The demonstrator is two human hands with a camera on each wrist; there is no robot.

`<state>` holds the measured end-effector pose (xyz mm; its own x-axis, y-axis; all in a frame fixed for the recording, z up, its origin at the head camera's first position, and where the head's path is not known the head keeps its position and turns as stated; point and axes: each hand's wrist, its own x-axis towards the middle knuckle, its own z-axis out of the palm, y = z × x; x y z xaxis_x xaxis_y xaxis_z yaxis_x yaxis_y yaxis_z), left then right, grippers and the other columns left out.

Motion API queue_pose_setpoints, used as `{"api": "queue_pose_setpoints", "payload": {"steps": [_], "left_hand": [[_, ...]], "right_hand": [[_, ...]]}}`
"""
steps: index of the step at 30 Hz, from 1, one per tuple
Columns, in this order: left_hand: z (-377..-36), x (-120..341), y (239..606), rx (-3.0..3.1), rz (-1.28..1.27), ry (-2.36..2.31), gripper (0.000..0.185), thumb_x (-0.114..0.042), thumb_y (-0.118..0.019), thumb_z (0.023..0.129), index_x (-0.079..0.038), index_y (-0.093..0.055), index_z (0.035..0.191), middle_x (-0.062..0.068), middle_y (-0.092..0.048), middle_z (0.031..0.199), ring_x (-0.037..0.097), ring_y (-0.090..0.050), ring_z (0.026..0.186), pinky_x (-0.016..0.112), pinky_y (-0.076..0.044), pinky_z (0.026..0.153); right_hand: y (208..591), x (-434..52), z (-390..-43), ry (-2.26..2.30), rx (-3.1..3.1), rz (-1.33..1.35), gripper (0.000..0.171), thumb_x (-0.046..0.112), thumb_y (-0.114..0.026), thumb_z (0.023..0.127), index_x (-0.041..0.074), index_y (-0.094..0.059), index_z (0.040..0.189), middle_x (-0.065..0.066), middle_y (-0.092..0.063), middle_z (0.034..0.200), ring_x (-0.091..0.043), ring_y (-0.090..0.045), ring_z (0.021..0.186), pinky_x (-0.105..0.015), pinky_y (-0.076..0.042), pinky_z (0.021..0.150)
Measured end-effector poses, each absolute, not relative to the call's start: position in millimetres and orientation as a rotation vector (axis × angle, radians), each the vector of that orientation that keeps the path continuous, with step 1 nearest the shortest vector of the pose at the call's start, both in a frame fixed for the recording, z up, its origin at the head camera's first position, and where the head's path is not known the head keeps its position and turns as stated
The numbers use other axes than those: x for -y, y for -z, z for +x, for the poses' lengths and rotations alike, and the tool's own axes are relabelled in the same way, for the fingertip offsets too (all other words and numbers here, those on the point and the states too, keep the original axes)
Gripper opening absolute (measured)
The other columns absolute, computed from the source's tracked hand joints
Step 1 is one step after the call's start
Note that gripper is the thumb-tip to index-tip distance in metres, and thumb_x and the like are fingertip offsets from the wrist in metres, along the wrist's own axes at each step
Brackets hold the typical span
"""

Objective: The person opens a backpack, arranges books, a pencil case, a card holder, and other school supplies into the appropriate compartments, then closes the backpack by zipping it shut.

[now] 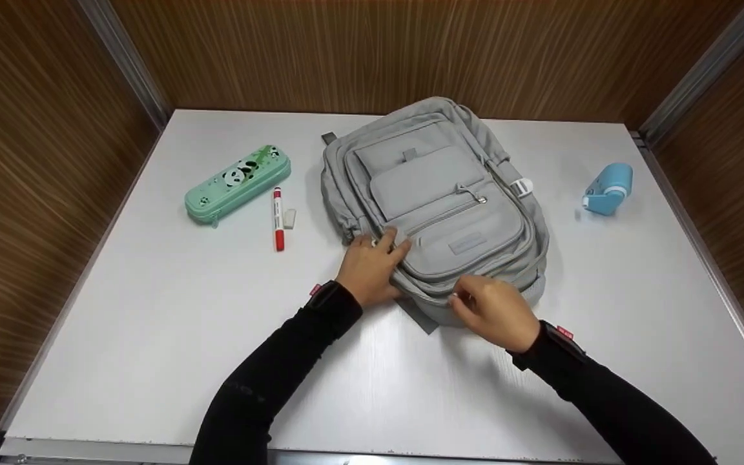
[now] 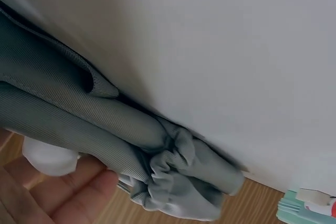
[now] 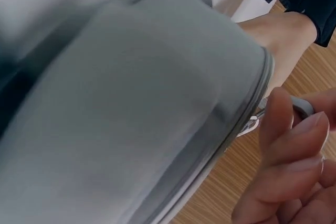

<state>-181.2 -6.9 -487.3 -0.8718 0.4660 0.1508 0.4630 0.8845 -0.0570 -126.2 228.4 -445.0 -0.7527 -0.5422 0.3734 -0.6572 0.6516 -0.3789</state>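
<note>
A grey backpack (image 1: 436, 181) lies on the table, front pockets facing up. My left hand (image 1: 372, 268) rests on its lower left edge, fingers spread over the fabric. The left wrist view shows those fingers (image 2: 79, 192) against the backpack's side, beside a white buckle (image 2: 50, 157). At the backpack's lower end, my right hand (image 1: 495, 310) is curled close to the zipper seam. In the right wrist view, the thumb and finger of that hand pinch a grey zipper pull (image 3: 302, 107) at the rim of a grey compartment (image 3: 157, 77).
To the left lie a green panda pencil case (image 1: 237, 184), a red-and-white marker (image 1: 278, 219) and a small eraser (image 1: 289, 219). A blue bottle (image 1: 608, 188) lies at the right on the white table (image 1: 152, 349). Wood-grain panels (image 1: 359, 58) enclose the back and sides.
</note>
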Motion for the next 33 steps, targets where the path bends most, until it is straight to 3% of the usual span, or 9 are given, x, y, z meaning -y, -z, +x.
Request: {"api": "queue_pose_setpoints", "payload": {"steps": [6,10,13,17,22,26,30,33], "left_hand": [[-175.3,-13.4,484.0,2.930,-0.636,-0.196,0.099,-0.073,-0.069,0.069,-0.023,-0.040,0.150,0.015,-0.046,0.149,0.038,-0.068,0.101,0.047,-0.052,0.094],[-171.8,-30.6,486.3,2.853,-0.552,-0.316,0.098,-0.076,-0.067,0.067,-0.020,-0.047,0.145,0.015,-0.054,0.140,0.024,-0.070,0.076,0.040,-0.056,0.076],[-168.5,-45.0,490.9,2.771,-0.460,-0.367,0.096,-0.077,-0.068,0.065,-0.017,-0.054,0.139,0.015,-0.059,0.132,0.017,-0.066,0.062,0.036,-0.053,0.064],[-166.0,-63.8,494.2,2.694,-0.326,-0.409,0.095,-0.077,-0.071,0.061,-0.016,-0.061,0.132,0.015,-0.065,0.125,0.016,-0.065,0.058,0.036,-0.050,0.056],[-164.5,-75.2,491.8,2.695,-0.274,-0.430,0.098,-0.077,-0.070,0.062,-0.011,-0.060,0.133,0.017,-0.065,0.124,0.022,-0.069,0.065,0.040,-0.052,0.060],[-163.5,-59.5,483.2,2.784,-0.438,-0.325,0.097,-0.076,-0.067,0.068,-0.015,-0.050,0.142,0.016,-0.060,0.131,0.026,-0.069,0.081,0.038,-0.053,0.070],[-169.1,-20.8,472.0,2.867,-0.692,-0.107,0.088,-0.064,-0.068,0.078,-0.023,-0.038,0.150,0.010,-0.053,0.140,0.029,-0.063,0.108,0.041,-0.052,0.092],[-178.8,11.5,467.1,2.913,-0.773,0.043,0.091,-0.055,-0.073,0.079,-0.024,-0.031,0.153,0.010,-0.044,0.150,0.033,-0.050,0.128,0.048,-0.042,0.107]], "right_hand": [[445.9,-220.5,-132.6,-0.833,2.604,0.951,0.014,0.002,-0.071,0.082,0.010,-0.062,0.075,0.004,-0.058,0.064,-0.003,-0.049,0.056,-0.021,-0.042,0.051],[447.9,-215.9,-136.6,-0.940,2.632,0.923,0.011,0.003,-0.069,0.084,0.007,-0.063,0.077,0.003,-0.057,0.065,-0.002,-0.047,0.056,-0.019,-0.040,0.051],[450.6,-214.5,-139.2,-0.987,2.644,0.858,0.011,0.003,-0.069,0.085,0.006,-0.063,0.077,0.003,-0.056,0.064,-0.002,-0.045,0.056,-0.020,-0.039,0.052],[455.2,-217.1,-141.7,-1.005,2.629,0.771,0.012,0.003,-0.070,0.084,0.007,-0.062,0.076,0.004,-0.054,0.062,-0.002,-0.043,0.055,-0.021,-0.037,0.051],[459.0,-225.9,-146.6,-1.088,2.633,0.724,0.011,0.003,-0.068,0.087,0.007,-0.064,0.078,0.004,-0.054,0.060,-0.001,-0.043,0.054,-0.021,-0.037,0.051],[454.5,-241.9,-149.2,-1.156,2.652,0.669,0.007,0.004,-0.067,0.089,0.006,-0.067,0.082,0.004,-0.056,0.061,-0.001,-0.044,0.053,-0.020,-0.038,0.050],[446.1,-263.2,-148.8,-1.129,2.650,0.615,0.006,0.005,-0.067,0.089,0.007,-0.069,0.083,0.004,-0.055,0.061,-0.001,-0.044,0.053,-0.019,-0.036,0.050],[441.7,-277.9,-147.2,-1.087,2.654,0.599,0.008,0.004,-0.067,0.089,0.007,-0.067,0.081,0.005,-0.054,0.061,-0.001,-0.043,0.053,-0.019,-0.035,0.051]]}}
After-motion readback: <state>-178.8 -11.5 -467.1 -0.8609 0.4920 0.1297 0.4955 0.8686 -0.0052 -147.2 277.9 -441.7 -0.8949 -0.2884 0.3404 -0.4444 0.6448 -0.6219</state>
